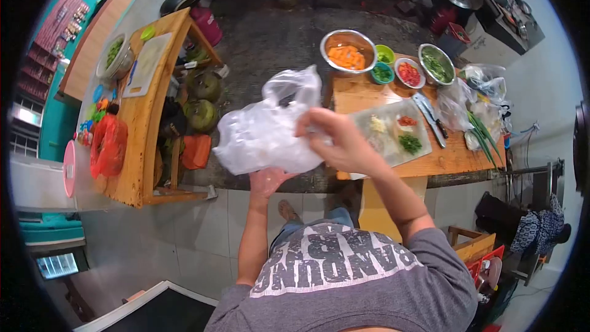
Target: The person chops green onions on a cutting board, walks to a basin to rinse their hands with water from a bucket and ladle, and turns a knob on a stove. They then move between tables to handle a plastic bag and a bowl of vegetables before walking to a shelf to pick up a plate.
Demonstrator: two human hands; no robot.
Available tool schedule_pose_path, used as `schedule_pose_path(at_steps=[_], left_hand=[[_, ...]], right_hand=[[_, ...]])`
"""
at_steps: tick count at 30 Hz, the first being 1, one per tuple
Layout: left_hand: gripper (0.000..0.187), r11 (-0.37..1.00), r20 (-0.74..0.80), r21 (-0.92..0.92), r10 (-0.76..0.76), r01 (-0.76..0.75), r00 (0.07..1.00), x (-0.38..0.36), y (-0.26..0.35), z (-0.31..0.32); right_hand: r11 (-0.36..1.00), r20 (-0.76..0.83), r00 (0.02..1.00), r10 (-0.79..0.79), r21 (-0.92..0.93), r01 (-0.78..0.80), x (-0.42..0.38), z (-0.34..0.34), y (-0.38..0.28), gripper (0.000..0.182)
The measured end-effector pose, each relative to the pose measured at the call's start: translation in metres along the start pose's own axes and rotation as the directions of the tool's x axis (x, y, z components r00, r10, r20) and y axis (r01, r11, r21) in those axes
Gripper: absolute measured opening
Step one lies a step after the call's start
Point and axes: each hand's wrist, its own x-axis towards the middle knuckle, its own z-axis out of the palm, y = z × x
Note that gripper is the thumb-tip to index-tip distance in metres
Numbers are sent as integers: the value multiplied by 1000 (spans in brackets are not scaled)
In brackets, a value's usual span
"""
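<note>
A white plastic bag (264, 132) with a loop handle sticking up hangs in front of me, off the left end of the right-hand table. My left hand (268, 181) holds it from underneath, its fingers mostly hidden by the plastic. At the bag's right side, my right hand (341, 138) has curled fingers closed on the plastic. What the bag contains is hidden. Just beyond my right hand, a white cutting board (393, 157) carries small piles of chopped green herbs (410, 143), a red chopped ingredient (407, 121) and a pale one (378, 125).
A steel bowl of orange pieces (346, 57), small bowls and knives (430, 120) share the right wooden table (473, 160) with spring onions (484, 135). The left wooden table (147, 175) bears a red bag (109, 144) and another board (147, 64). Gas cylinders (201, 115) stand underneath.
</note>
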Motion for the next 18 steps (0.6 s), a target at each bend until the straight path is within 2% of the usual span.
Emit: schedule_pose_path(at_steps=[1,2,3,4,6,7,9,10,11,14,15,16,17,18], left_hand=[[90,995,-130,84,66,-55,989,-22,22,2],[88,980,-258,173,145,-102,955,-46,43,8],[85,953,-378,270,240,-141,894,-69,59,12],[83,942,-391,295,274,-162,879,-89,65,15],[79,890,-415,383,403,-245,816,-147,87,0],[73,883,-357,376,418,-281,835,-169,100,-13],[69,849,-252,269,519,-456,817,-198,113,-20],[68,820,-273,270,567,-504,777,-224,121,-4],[66,789,-292,275,613,-550,734,-249,131,15],[63,683,-445,483,730,-548,518,-276,128,18],[62,658,-489,540,753,-524,441,-281,129,17],[61,638,-528,594,769,-491,361,-286,133,16],[53,612,-351,279,782,-740,515,-297,139,-1],[51,607,-510,214,738,-765,442,-326,135,26]], right_hand=[[998,-11,998,-54,-11,54,18,39,7,29],[999,-43,999,-21,-46,19,31,74,7,31],[999,-74,997,13,32,-10,43,113,18,37],[991,-88,995,51,127,-40,49,140,26,44],[991,10,994,110,73,-110,59,193,29,49],[991,74,989,126,43,-129,67,223,30,51],[997,211,977,-20,80,3,71,284,43,54],[993,264,961,-84,97,60,70,308,43,56],[999,417,908,34,-6,-34,74,332,-4,49],[965,482,849,-215,-27,260,64,393,37,40],[952,521,812,-262,-1,308,71,407,47,25],[944,613,751,-247,-24,330,80,419,58,21],[934,694,683,-226,-45,354,90,430,69,18],[934,765,619,-179,-66,352,81,448,50,16]])
